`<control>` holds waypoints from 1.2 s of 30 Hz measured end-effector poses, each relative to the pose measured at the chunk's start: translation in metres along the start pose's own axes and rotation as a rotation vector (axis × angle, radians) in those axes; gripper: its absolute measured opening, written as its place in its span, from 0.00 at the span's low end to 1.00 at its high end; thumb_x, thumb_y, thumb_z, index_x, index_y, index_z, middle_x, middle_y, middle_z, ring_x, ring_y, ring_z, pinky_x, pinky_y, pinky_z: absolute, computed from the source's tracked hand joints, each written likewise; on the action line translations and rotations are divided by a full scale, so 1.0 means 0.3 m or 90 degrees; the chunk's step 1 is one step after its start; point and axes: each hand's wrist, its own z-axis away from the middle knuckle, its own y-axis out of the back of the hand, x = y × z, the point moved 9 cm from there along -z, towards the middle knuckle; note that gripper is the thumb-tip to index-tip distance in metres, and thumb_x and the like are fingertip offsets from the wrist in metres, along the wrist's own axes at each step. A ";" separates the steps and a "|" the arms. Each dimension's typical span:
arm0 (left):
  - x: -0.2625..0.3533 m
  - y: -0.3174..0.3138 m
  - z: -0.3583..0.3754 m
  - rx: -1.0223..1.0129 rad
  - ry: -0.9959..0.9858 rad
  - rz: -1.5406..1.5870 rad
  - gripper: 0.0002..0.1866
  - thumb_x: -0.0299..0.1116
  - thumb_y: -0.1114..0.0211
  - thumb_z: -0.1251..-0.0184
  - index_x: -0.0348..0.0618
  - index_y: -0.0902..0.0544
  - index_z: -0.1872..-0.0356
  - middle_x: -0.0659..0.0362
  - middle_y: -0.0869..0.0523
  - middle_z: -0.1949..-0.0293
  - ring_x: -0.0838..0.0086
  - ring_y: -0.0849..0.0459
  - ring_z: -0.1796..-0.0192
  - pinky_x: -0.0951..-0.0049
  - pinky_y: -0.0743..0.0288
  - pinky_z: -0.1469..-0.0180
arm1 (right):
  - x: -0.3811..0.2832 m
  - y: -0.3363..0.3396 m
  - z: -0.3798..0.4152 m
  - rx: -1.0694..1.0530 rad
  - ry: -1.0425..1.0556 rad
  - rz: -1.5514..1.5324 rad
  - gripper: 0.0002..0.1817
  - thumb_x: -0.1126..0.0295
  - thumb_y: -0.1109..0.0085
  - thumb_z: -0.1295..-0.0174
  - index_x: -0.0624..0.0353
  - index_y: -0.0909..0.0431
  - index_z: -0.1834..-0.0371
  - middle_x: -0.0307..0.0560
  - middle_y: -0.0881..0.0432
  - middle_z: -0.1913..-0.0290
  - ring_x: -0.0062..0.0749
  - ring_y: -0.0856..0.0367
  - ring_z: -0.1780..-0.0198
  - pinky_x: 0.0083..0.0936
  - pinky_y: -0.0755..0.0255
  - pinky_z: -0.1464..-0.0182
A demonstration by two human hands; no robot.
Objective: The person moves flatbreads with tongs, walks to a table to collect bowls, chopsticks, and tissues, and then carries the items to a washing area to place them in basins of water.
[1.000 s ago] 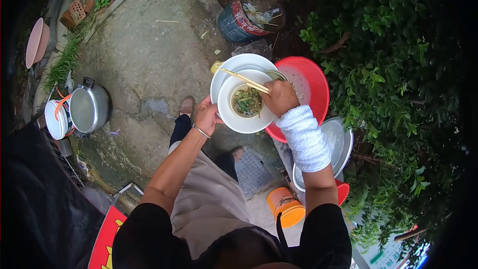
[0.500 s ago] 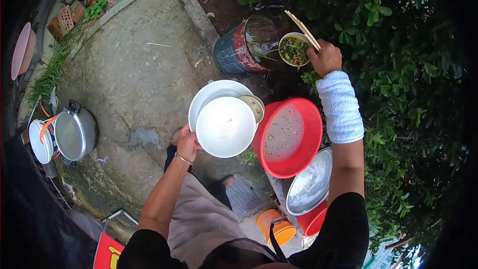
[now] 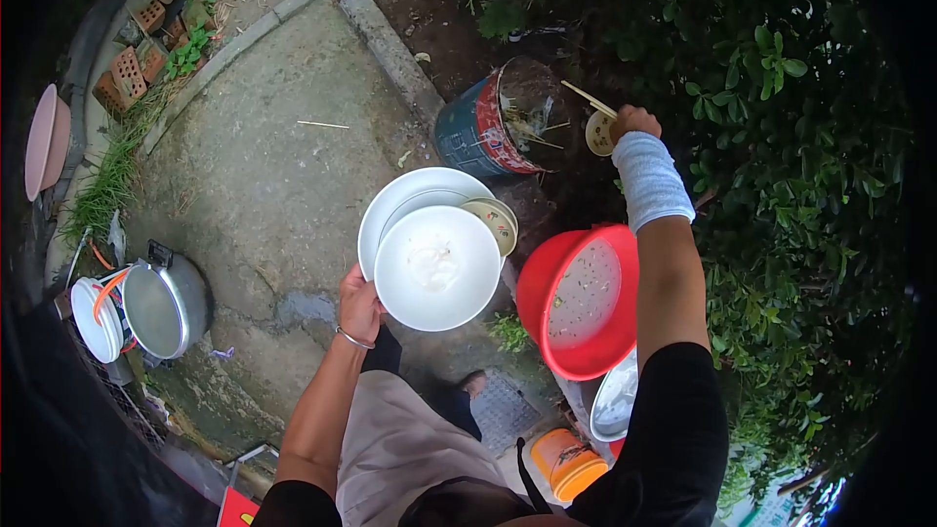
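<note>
My left hand (image 3: 360, 306) is closed on the rim of a stack of white bowls. The front white bowl (image 3: 437, 268) has a little whitish residue in its middle. It rests in a larger white bowl (image 3: 390, 205), with small patterned bowls (image 3: 493, 224) tucked at the right side. My right hand (image 3: 636, 123) is stretched far out, closed on a small patterned bowl (image 3: 599, 135) and a pair of chopsticks (image 3: 589, 99). That bowl is tilted beside the bucket, with no mass of greens visible on it. A white towel cuff (image 3: 652, 181) wraps my right wrist.
A blue-red waste bucket (image 3: 471, 132) holds scraps and sticks. A red basin (image 3: 586, 298) of cloudy water with floating bits stands right, a metal basin (image 3: 615, 400) and orange bucket (image 3: 568, 468) below it. A metal pot (image 3: 171, 307) is at left; dense bushes (image 3: 781, 185) line the right.
The small bowl in my right hand has tipped; its greens and broth no longer show. My right hand sits slightly lower in view. The left hand still holds the stack.
</note>
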 end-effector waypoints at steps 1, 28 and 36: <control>-0.008 0.008 -0.001 -0.003 0.000 -0.006 0.13 0.20 0.44 0.40 0.35 0.24 0.53 0.57 0.15 0.68 0.80 0.17 0.74 0.85 0.24 0.78 | 0.004 -0.008 -0.001 -0.018 -0.008 -0.037 0.18 0.57 0.41 0.48 0.50 0.20 0.55 0.50 0.18 0.54 0.45 0.20 0.52 0.36 0.25 0.49; -0.814 -0.341 0.600 -0.214 0.279 -0.261 0.15 0.21 0.49 0.37 0.39 0.26 0.49 0.54 0.18 0.54 0.69 0.17 0.53 0.70 0.19 0.55 | 1.361 -1.258 2.183 -0.198 -0.736 -0.572 0.19 0.56 0.35 0.57 0.63 0.17 0.70 0.53 0.17 0.76 0.35 0.17 0.73 0.29 0.24 0.63; -1.529 -0.497 0.974 -0.250 0.497 -0.354 0.24 0.20 0.47 0.52 0.38 0.26 0.49 0.50 0.18 0.59 0.60 0.14 0.61 0.55 0.15 0.68 | 1.622 -1.591 2.476 -0.367 -0.891 -0.504 0.22 0.52 0.35 0.55 0.57 0.17 0.61 0.55 0.17 0.58 0.44 0.18 0.55 0.35 0.26 0.49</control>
